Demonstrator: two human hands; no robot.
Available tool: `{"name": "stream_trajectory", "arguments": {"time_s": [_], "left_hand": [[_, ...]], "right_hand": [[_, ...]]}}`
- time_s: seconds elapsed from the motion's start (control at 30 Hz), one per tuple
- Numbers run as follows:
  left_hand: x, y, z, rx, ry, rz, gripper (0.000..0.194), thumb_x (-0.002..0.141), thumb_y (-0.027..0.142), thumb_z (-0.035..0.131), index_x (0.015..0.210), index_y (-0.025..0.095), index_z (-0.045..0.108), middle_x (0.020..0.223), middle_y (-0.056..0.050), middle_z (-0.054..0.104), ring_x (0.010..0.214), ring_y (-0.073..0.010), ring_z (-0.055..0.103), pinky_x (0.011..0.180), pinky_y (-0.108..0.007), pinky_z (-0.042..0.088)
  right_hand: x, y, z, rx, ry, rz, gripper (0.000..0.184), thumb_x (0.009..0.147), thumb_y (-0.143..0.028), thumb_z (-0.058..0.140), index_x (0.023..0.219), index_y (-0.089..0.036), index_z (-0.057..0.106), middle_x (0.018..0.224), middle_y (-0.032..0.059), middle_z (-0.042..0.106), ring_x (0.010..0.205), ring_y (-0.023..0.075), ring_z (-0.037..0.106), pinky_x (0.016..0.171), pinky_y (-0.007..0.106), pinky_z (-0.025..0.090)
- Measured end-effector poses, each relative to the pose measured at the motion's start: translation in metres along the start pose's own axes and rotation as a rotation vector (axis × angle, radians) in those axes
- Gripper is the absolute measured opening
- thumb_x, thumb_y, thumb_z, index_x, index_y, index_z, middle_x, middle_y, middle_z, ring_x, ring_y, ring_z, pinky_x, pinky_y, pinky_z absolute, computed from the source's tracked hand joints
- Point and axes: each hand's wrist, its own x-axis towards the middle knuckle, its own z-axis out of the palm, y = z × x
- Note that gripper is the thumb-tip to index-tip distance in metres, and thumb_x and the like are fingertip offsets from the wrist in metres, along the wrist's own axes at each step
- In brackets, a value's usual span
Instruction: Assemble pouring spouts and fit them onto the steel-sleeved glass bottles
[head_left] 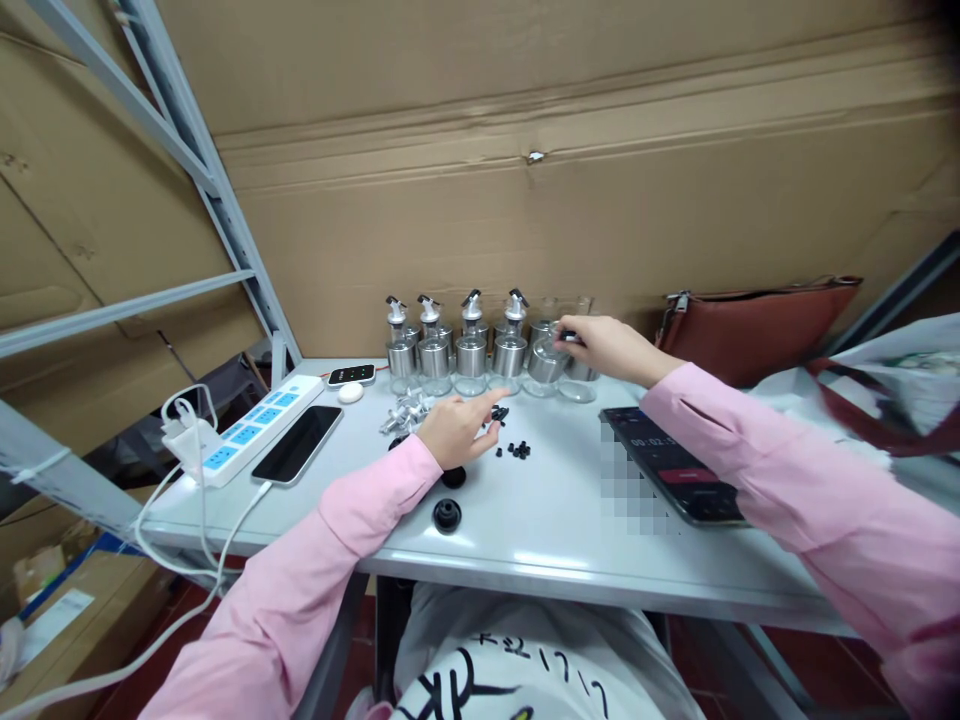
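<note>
The right hand [589,340] pinches a tilted bottle [547,362] near the counter's [555,520] back edge; steadiness should spare neighbouring bottles [510,356]. The left hand [459,432], unclenched, is beside black parts [500,412].

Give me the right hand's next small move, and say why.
Probably ease the tilted glass bottle upright: the right hand is closed at its neck and the bottle leans, while the front bottles with pourer tops beside it stand straight.
</note>
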Motion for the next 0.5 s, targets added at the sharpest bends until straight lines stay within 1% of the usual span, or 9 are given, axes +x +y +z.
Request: {"name": "stream_trajectory", "arguments": {"time_s": [0.03,0.1,0.17,0.27,0.33,0.4,0.47,0.5], "left_hand": [[0.000,0.000,0.000,-0.002,-0.004,-0.002,0.042,0.084,0.022,0.044,0.125,0.016,0.041,0.085,0.002,0.069,0.058,-0.0111,0.062,0.069,-0.028,0.048],[0.000,0.001,0.000,-0.006,-0.014,-0.008,0.043,0.084,0.022,0.043,0.126,0.016,0.040,0.085,0.002,0.069,0.059,-0.0113,0.062,0.069,-0.028,0.048],[0.000,0.001,-0.001,-0.012,-0.024,-0.016,0.043,0.084,0.022,0.043,0.127,0.016,0.040,0.085,0.002,0.069,0.061,-0.0114,0.062,0.069,-0.028,0.048],[0.000,0.001,-0.002,-0.044,-0.029,-0.036,0.043,0.084,0.022,0.043,0.126,0.016,0.041,0.086,0.001,0.069,0.063,-0.0119,0.063,0.071,-0.028,0.048],[0.000,0.000,-0.002,-0.096,-0.016,-0.064,0.043,0.083,0.023,0.045,0.126,0.016,0.040,0.088,-0.001,0.068,0.066,-0.0130,0.063,0.074,-0.030,0.047],[0.001,0.000,-0.003,-0.203,0.008,-0.122,0.046,0.083,0.026,0.048,0.127,0.017,0.038,0.094,-0.003,0.067,0.073,-0.0146,0.063,0.077,-0.032,0.047],[0.002,-0.001,-0.005,-0.401,0.035,-0.205,0.050,0.082,0.030,0.052,0.128,0.017,0.035,0.101,-0.006,0.064,0.084,-0.0161,0.063,0.080,-0.032,0.047],[0.003,-0.002,-0.006,-0.528,0.043,-0.241,0.053,0.082,0.032,0.053,0.129,0.017,0.034,0.105,-0.007,0.063,0.091,-0.0168,0.062,0.082,-0.032,0.047]], "right_hand": [[-0.005,-0.003,0.000,0.005,-0.005,0.005,0.020,0.086,-0.033,0.048,0.096,-0.022,0.061,0.090,0.0060,0.070,0.077,0.0230,0.065,0.060,0.029,0.042],[-0.014,-0.009,0.002,0.018,0.019,-0.027,0.020,0.087,-0.033,0.047,0.097,-0.022,0.060,0.094,0.0062,0.069,0.079,0.0225,0.064,0.058,0.029,0.040],[-0.020,-0.013,0.003,0.020,0.062,-0.055,0.020,0.088,-0.033,0.046,0.097,-0.021,0.059,0.099,0.0071,0.067,0.080,0.0226,0.063,0.058,0.029,0.039],[-0.025,-0.021,-0.003,0.029,0.152,-0.029,0.020,0.087,-0.032,0.046,0.095,-0.021,0.061,0.100,0.0082,0.066,0.078,0.0228,0.062,0.057,0.030,0.038],[-0.026,-0.028,-0.014,0.084,0.247,0.006,0.018,0.086,-0.031,0.047,0.091,-0.021,0.062,0.098,0.0088,0.066,0.078,0.0231,0.062,0.059,0.031,0.039],[-0.028,-0.037,-0.030,0.185,0.371,0.047,0.015,0.085,-0.031,0.050,0.087,-0.021,0.062,0.095,0.0096,0.065,0.079,0.0236,0.061,0.063,0.032,0.041],[-0.030,-0.047,-0.046,0.340,0.500,0.055,0.013,0.083,-0.034,0.054,0.083,-0.022,0.060,0.089,0.0087,0.065,0.079,0.0235,0.060,0.067,0.034,0.043],[-0.032,-0.053,-0.053,0.424,0.543,0.050,0.013,0.081,-0.035,0.057,0.080,-0.022,0.058,0.085,0.0075,0.065,0.077,0.0227,0.059,0.068,0.034,0.044]]}}
